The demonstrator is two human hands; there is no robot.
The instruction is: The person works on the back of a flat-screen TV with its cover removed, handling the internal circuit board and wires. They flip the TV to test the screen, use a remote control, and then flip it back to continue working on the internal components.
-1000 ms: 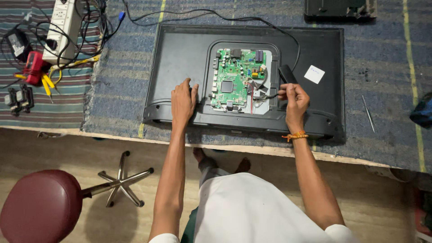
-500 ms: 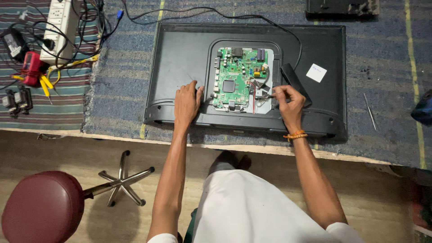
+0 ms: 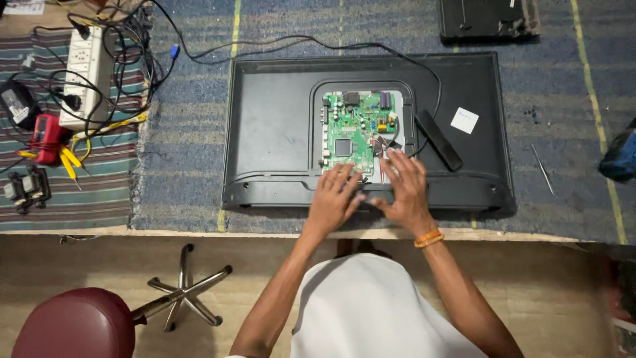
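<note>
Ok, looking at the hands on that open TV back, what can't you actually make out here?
Head view only:
- Lower edge of the green circuit board: covered by the left hand and right hand.
- Whether either hand grips anything: fingers overlap, cannot tell.
- Board components: too small.
- Black panel: cut off by top edge.
- Dark blue object: cut off by right edge.

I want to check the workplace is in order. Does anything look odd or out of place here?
Yes. The television lies face down with its green circuit board uncovered. Both hands, left and right, rest at the board's lower edge. Cables lie tangled beside the power strip.
</note>
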